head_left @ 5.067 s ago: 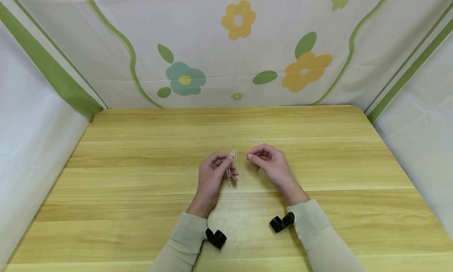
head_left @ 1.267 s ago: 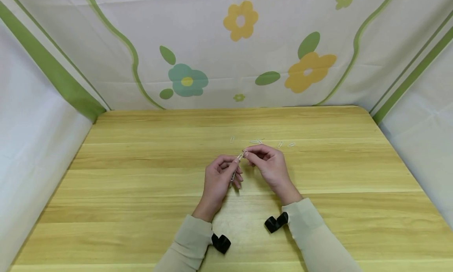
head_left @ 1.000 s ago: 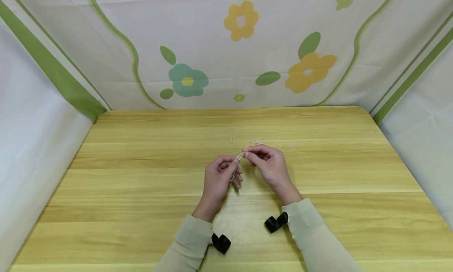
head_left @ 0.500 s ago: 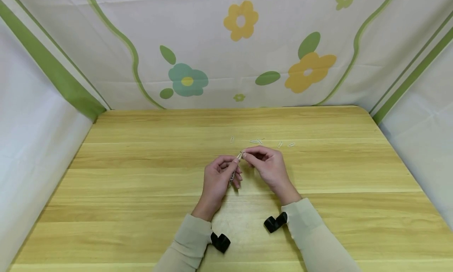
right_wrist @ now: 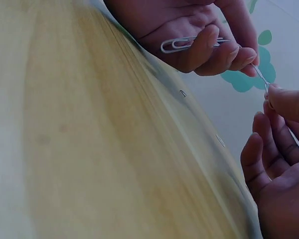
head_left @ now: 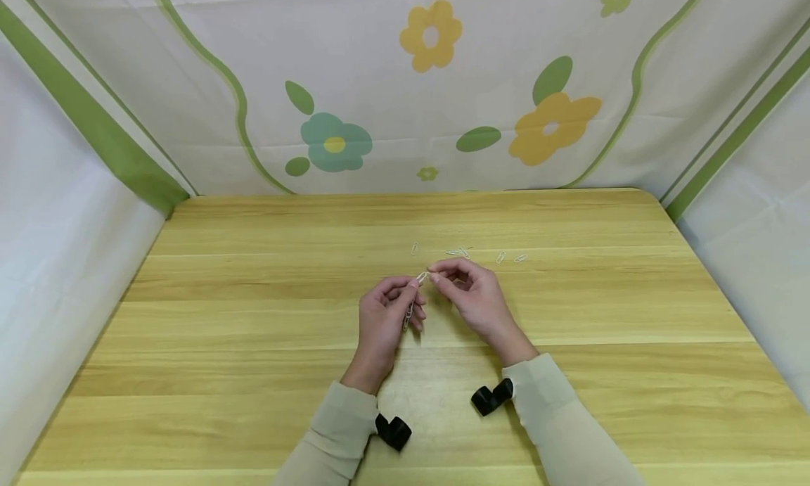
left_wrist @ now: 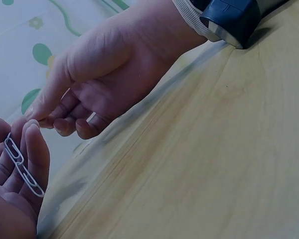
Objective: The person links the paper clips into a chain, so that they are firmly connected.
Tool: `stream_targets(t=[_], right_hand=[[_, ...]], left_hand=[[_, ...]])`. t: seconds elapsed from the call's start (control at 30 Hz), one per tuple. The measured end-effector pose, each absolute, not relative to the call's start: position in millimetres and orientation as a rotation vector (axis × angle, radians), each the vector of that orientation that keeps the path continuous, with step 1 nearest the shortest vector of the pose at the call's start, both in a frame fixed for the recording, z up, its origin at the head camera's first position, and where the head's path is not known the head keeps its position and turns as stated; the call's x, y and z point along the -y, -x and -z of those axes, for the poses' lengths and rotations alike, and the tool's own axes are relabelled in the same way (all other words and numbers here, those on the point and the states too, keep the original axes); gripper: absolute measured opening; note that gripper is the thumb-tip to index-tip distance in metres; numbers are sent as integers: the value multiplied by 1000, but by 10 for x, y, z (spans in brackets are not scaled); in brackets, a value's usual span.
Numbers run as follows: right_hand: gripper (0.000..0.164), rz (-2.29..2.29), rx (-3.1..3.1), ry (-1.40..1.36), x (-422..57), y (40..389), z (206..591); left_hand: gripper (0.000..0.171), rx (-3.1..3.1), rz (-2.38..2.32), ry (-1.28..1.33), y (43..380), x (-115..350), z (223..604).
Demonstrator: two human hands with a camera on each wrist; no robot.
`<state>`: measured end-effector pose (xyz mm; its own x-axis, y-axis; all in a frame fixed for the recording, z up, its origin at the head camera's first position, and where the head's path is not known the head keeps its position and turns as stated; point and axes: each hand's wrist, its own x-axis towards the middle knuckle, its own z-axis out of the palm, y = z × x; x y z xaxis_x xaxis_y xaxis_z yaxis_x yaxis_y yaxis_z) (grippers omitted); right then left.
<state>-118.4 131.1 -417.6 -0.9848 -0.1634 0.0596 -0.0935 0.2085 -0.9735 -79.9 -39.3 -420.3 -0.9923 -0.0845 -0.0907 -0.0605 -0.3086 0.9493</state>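
My left hand [head_left: 382, 321] pinches a chain of linked white paper clips [head_left: 408, 317] between thumb and forefinger. The chain's lower end hangs past the palm, and in the left wrist view its linked clips [left_wrist: 21, 164] lie along the curled fingers. Just to the right, my right hand [head_left: 477, 296] pinches the upper end, thumb against forefinger. A short stretch of paper clip wire [right_wrist: 260, 74] spans the two sets of fingertips in the right wrist view. The fingertips hide where the end clips meet.
Loose white paper clips lie on the wooden table [head_left: 221, 317] beyond the hands: a single paper clip [head_left: 415, 248], a small overlapping group [head_left: 457, 252], and two paper clips [head_left: 500, 257] farther right. A flowered cloth [head_left: 392, 106] hangs behind the table.
Since the oldest frame my right hand has come left to the chain's upper end and pinches it. Over the last half second both hands have shifted slightly left, the chain with them.
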Motion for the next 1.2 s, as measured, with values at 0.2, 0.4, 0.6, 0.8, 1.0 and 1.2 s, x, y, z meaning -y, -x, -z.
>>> stream_targets(t=[0.2,0.4,0.6,0.8,1.0,1.2], right_hand=[[16,1897,-2393,186,-1307,1190,4171],[18,1892,-2338,149,-1301,1195,4161],[16,1908,-2295,175,-1314,1190,4148],[18,1896,-2315,185,-1326,1187,4158],[19,1934,-2302,189,-1333,1183,4147],[19,1961,-2278,179,-1332,1197,4149]], left_hand=[[16,1818,2520,-182,814,400,4224],[14,1816,2535,-159,828,404,4239],[18,1824,2529,-150,830,398,4230],[24,1896,2472,-114,827,399,4232],[14,1967,2411,-89,818,385,4238],[12,1993,2412,-64,812,383,4227]])
